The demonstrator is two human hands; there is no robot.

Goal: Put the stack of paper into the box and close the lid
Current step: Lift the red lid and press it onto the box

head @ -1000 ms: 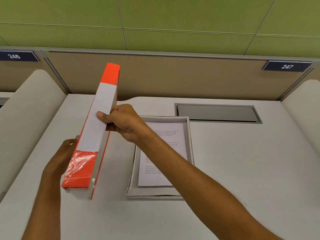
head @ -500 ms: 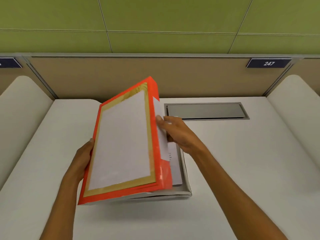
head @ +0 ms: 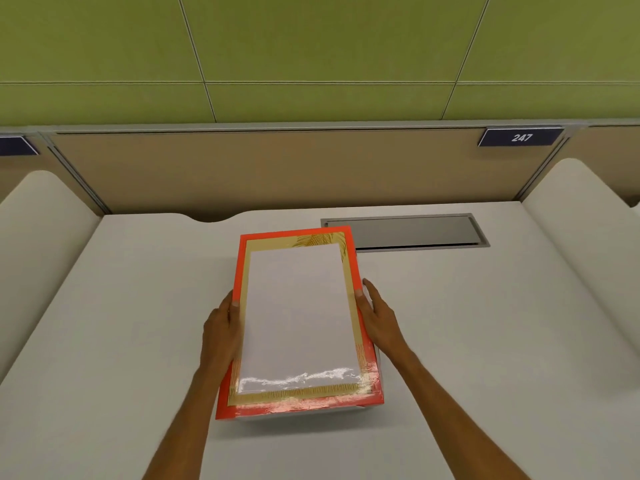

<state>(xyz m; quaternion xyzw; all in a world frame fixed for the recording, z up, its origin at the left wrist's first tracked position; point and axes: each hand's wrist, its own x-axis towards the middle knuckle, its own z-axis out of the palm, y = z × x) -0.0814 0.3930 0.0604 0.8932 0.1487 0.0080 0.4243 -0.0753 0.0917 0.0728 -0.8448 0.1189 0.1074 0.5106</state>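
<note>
The orange lid (head: pixel 298 320), with a gold border and a white panel on top, lies flat over the box in the middle of the desk. A thin strip of the grey-white box (head: pixel 304 413) shows under its near edge. My left hand (head: pixel 221 329) grips the lid's left edge, thumb on top. My right hand (head: pixel 377 318) presses against the lid's right edge with its fingers stretched along the side. The stack of paper is hidden beneath the lid.
A grey metal cable hatch (head: pixel 405 232) is set into the white desk (head: pixel 485 341) just behind and right of the box. A beige partition (head: pixel 277 168) closes the desk's far side. Rounded white dividers (head: pixel 34 216) rise on both sides.
The lid swung from upright at the left, tilted over the open box with the paper inside, and now lies flat on it. Both hands moved to its side edges.
</note>
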